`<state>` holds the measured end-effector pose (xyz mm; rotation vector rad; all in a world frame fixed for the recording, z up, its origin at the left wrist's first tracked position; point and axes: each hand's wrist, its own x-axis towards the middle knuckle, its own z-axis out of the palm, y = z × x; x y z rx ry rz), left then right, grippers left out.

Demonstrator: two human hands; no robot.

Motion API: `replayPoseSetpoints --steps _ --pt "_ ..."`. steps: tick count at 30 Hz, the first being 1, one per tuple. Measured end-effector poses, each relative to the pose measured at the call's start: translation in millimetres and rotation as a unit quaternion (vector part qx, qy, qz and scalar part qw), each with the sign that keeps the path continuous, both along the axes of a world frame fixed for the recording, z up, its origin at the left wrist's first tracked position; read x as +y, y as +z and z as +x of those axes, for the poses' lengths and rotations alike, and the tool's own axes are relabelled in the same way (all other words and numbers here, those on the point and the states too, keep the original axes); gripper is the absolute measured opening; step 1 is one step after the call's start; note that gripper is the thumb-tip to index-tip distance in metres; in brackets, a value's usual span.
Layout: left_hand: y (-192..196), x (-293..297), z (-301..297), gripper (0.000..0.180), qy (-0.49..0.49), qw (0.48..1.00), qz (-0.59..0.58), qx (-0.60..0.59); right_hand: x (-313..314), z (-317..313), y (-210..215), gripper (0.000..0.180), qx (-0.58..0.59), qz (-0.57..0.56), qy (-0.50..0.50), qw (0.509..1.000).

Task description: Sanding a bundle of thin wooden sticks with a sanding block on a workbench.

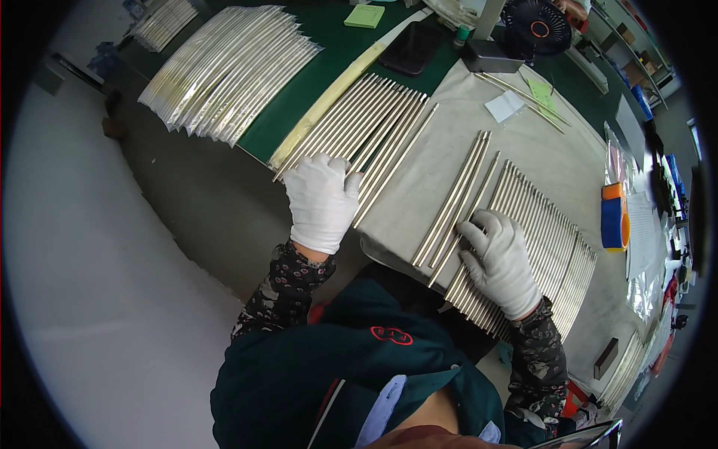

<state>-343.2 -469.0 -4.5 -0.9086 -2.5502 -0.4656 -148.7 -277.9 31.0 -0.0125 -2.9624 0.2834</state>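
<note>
Both my hands wear white gloves. My left hand (321,202) is closed over the near ends of a row of slim silvery metal rods (363,112), its fingers curled down onto them; the fingertips are partly hidden. Over on the right, my right hand (502,262) rests at the left edge of a wider row of similar rods (557,258). Its thumb and forefinger are apart, with the forefinger tip touching a single rod (486,179) beside that row. A few loose rods (455,198) lie between the two groups, on the grey cloth (407,217).
Many plastic-sleeved rods (232,71) lie on the green table at the far left. Behind are a black phone (413,49), a dark case (491,56), a fan (537,28) and a green notepad (364,16). Blue and orange tape rolls (615,217) stand at the right.
</note>
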Motion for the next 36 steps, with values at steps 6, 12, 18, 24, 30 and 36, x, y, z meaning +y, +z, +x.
replayPoseSetpoints --steps 6,12,18,24,30,36 --pt "3 -2 0 0.023 -0.019 0.999 -0.015 -0.025 0 1 0 0.040 0.007 -0.003 -0.001 1.000" --pt "5 -5 -7 0.025 0.030 0.999 -0.038 0.015 0 2 -1 0.040 0.015 0.001 0.000 1.000" --pt "25 4 7 0.056 -0.024 0.989 -0.113 -0.089 1 1 -2 0.039 0.017 0.007 0.001 1.000" --pt "29 16 10 0.051 -0.044 0.978 -0.172 -0.107 2 2 -2 0.036 0.038 -0.011 0.008 0.999" --pt "30 29 1 0.041 -0.022 0.973 -0.196 -0.119 3 2 -5 0.034 0.067 0.004 0.016 0.998" --pt "25 37 -9 0.027 -0.019 0.968 -0.184 -0.171 6 3 -11 0.035 0.075 0.009 0.018 0.997"
